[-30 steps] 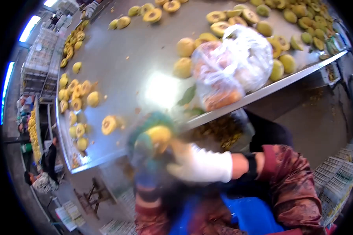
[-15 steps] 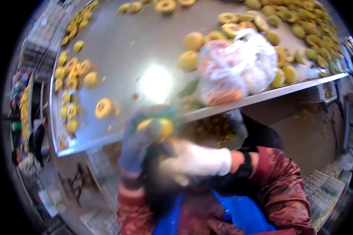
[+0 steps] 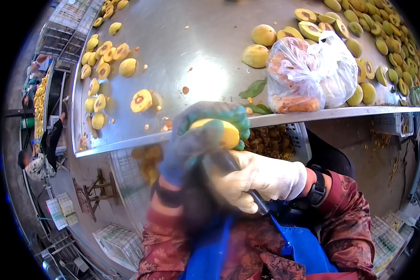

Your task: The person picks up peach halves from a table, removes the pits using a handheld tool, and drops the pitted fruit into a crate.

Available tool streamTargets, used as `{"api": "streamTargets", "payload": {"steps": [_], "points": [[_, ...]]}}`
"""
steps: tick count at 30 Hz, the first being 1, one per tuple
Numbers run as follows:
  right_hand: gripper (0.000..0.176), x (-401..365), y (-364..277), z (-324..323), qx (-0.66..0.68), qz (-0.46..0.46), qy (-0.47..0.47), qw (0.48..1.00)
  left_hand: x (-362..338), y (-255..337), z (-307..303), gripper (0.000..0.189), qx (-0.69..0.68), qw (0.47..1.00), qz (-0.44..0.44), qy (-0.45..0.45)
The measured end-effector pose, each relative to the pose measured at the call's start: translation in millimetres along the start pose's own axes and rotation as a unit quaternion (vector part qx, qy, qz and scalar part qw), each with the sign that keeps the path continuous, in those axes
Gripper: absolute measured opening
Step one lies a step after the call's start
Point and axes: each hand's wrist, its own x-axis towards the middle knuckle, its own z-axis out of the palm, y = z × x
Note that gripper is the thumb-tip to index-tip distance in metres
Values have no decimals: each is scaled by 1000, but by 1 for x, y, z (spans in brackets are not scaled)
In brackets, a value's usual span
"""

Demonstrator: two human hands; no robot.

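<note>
My left hand (image 3: 198, 135), in a grey-blue glove with green on the fingers, is wrapped round a yellow peach (image 3: 225, 134) near the table's front edge. Just below it, my right hand (image 3: 254, 179), in a white knitted glove, grips a tool with a black handle (image 3: 260, 201). The tool's other end comes up against the left hand beside the peach; a dark blur hides its shape.
Peach halves (image 3: 141, 101) lie along the left of the metal table (image 3: 168, 60), with a big heap (image 3: 396, 46) at the right. Knotted plastic bags (image 3: 296, 77) and green leaves (image 3: 254, 88) sit by the front edge. Below is a white crate (image 3: 301, 140) of scraps.
The view has shifted, so things on the table appear further right. Both hands look sharper, and the black handle now shows in my right hand. The peach stays in my left hand.
</note>
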Motion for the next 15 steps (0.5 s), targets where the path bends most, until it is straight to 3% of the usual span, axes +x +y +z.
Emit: {"api": "streamTargets", "payload": {"steps": [2, 5, 8, 11, 15], "points": [[18, -3, -5, 4, 33, 24, -3, 999, -2, -2, 5, 58, -1, 1000, 26, 2], [19, -5, -9, 10, 80, 37, -12, 996, 1, -4, -1, 65, -97, 994, -4, -45], [18, -4, -5, 7, 147, 41, -62, 986, -2, 0, 5, 73, -86, 996, -3, -14], [17, -3, -6, 7, 192, 47, -97, 975, -3, 1, 8, 49, -162, 986, 2, -39], [17, -1, -7, 8, 205, 38, -107, 972, -2, 0, 15, 48, -126, 991, 33, -11]]}}
